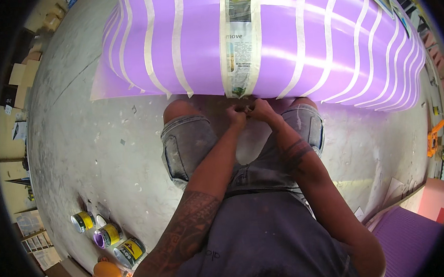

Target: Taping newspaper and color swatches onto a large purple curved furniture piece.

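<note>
Purple panel (203, 55): large, glossy, curved; fills the space ahead of me, its lower edge just beyond my knees.
Pale tape strips (179, 41): run down the curve on both sides of the middle.
Newspaper strip (240, 53): lies down the panel's middle, 1 taped border along each side, ending at the lower edge.
Left hand (237, 113): fingers curled in, just below the newspaper's end; I can't tell what, if anything, it grips.
Right hand (261, 109): bent over close beside the left, fingertips drawn together; any small thing between the 2 is too dark to make out.
Masking work: I judge this to be close finger work at the strip's bottom end.
Next at the lower edge: probably calls for a light 2-handed pinch, keeping clear of the glossy purple.
Floor (109, 158): grey, scuffed; 3 paint cans (129, 252) well off to my left.
</note>
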The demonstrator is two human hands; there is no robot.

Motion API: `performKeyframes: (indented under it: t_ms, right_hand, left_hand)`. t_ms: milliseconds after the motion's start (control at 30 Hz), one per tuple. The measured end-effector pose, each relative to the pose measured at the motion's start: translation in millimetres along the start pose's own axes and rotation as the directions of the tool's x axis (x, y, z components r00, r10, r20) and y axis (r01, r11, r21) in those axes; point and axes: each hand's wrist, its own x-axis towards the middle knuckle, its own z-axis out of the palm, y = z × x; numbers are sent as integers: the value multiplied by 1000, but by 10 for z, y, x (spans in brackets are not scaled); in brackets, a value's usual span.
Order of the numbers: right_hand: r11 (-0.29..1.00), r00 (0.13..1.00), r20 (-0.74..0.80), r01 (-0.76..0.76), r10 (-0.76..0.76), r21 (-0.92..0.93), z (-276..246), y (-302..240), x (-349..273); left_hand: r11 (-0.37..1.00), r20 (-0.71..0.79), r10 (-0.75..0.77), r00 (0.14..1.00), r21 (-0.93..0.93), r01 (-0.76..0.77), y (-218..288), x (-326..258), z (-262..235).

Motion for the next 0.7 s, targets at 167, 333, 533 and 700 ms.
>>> performKeyframes:
  t_ms: [167,333,533,700]
  right_hand:
    - [1000,997,79,4,-5,15,-90,-64,3]
    - [979,989,87,135,-123,-153,-85,6,5]
    - [973,978,208,73,-27,-217,-209,-301,-78]
    - [931,969,-244,-125,39,-344,-27,-237,-132]
  left_hand:
    - [942,208,32,978,321,-99,133,39,-172]
    - [995,-120,-25,992,92,37,265,27,-75]
    - [978,-128,-1,992,206,28,489,-112,-141]
    - [972,-116,149,982,202,-123,536,-103,-87]
